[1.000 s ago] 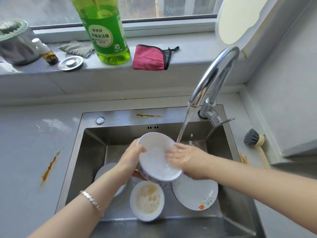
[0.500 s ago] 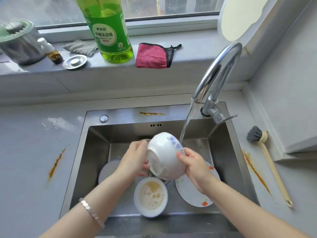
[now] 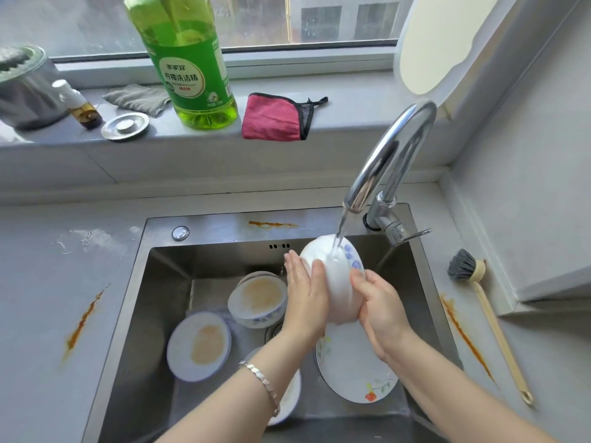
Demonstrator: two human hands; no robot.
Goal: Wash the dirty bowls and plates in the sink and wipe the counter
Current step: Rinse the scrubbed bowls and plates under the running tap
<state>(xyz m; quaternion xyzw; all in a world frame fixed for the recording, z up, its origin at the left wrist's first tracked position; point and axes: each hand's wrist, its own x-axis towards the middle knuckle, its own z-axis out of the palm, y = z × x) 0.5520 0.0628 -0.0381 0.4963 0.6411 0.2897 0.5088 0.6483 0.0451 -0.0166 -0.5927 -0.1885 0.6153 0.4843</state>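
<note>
A white bowl with blue flowers [image 3: 335, 276] is turned bottom-up under the running water from the tap [image 3: 393, 161]. My left hand [image 3: 303, 292] lies flat against its left side with the thumb over the bowl. My right hand [image 3: 377, 302] grips its right side. Below in the steel sink [image 3: 153, 298] sit a dirty bowl [image 3: 259, 298], a dirty plate [image 3: 200, 346], a flowered plate [image 3: 355, 369] and another bowl [image 3: 287, 398] mostly hidden by my left forearm.
Brown stains streak the grey counter on the left [image 3: 83, 321], on the right [image 3: 463, 337] and on the sink's rear rim [image 3: 271, 224]. A dish brush [image 3: 479, 298] lies at the right. On the sill stand a green detergent bottle [image 3: 188, 65], a pink cloth [image 3: 275, 118], a grey rag [image 3: 137, 98] and a drain stopper [image 3: 125, 126].
The bowl went from open side facing me to bottom-up and rose under the water stream. Both hands shifted around its sides.
</note>
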